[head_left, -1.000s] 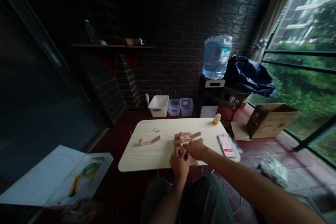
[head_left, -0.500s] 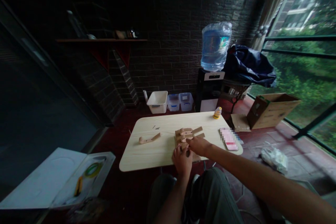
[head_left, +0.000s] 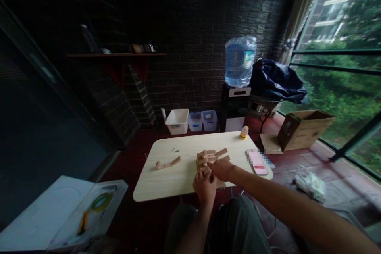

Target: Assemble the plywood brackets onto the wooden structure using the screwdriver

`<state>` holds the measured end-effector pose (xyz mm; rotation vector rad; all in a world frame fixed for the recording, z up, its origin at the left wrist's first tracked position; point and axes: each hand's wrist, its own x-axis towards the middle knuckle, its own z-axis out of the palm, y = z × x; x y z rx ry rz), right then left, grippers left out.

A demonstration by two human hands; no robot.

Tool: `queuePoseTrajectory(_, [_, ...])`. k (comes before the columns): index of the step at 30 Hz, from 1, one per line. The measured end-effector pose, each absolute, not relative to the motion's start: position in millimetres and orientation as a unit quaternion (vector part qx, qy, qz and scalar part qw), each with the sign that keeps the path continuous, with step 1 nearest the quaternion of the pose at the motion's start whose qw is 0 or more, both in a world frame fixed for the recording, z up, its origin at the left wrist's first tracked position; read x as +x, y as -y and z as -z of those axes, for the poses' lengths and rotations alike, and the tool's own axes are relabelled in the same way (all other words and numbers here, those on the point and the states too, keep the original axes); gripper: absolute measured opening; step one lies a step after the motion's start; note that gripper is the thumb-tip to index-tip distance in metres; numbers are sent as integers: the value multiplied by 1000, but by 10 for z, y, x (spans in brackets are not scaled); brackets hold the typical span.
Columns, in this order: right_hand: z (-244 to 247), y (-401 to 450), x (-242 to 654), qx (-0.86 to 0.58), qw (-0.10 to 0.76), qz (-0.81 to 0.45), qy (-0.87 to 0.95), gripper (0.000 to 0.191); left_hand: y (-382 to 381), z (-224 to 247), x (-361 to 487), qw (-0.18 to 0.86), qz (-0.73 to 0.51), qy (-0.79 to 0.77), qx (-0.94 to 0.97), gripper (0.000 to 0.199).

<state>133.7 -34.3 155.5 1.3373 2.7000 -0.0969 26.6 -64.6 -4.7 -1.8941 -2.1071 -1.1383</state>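
Note:
A wooden assembly [head_left: 210,154] with several light pieces lies near the front edge of the pale table [head_left: 166,147], right of its middle. My left hand [head_left: 205,185] is curled round its near part, fingers bent over the wood. From the right, my right hand [head_left: 220,168] reaches across, its fingers closed at the assembly just above my left hand; what they pinch is too small to tell. Another curved wooden piece [head_left: 168,164] rests by itself on the left of the table. Small dark bits [head_left: 176,151] lie behind it.
A yellow-capped bottle [head_left: 243,133] stands at the back right corner, with a pink packet [head_left: 257,161] on the right edge. An open white case [head_left: 101,206] sits low at the left. Behind the table are plastic bins [head_left: 177,122] and a water dispenser [head_left: 236,105].
The camera view has tilted slightly, so the room sits a little lower in the picture. Both hands stay at the wooden assembly, with only small finger movement.

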Motion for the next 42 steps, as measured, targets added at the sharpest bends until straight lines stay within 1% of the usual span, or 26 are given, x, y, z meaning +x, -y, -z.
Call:
queuePoseTrajectory(4, [-1633,309,1332,404,84,-7,-911,32,638,49,268,42,389,682,-617,19])
queuePoseTrajectory(10, [-1527,276,1358,400,87,-4,-912,33,597,80,255,40,384,681,-622,19])
queuePoseTrajectory(17, [-1491,363,1308,449,83,25,-889,36,592,106,249,23,381,687,-619,27])
queuePoseTrajectory(22, [-1532,312,1358,452,64,51,-888,34,602,104,250,33,382,690,-614,20])
queuePoseTrajectory(26, [-1566,283,1403,483,63,74,-870,37,605,125,249,45,388,685,-615,21])
queuePoseTrajectory(30, [-1565,301,1408,505,62,64,-858,33,607,141,252,51,386,689,-611,16])
queuePoseTrajectory(32, [-1550,311,1398,507,72,50,-858,35,606,143,255,51,385,690,-612,14])
queuePoseTrajectory(38, [-1535,276,1373,478,83,62,-872,34,604,132,259,43,390,686,-612,19])
queuePoseTrajectory(42, [-1597,231,1362,430,70,71,-898,41,604,108,260,41,397,685,-610,18])
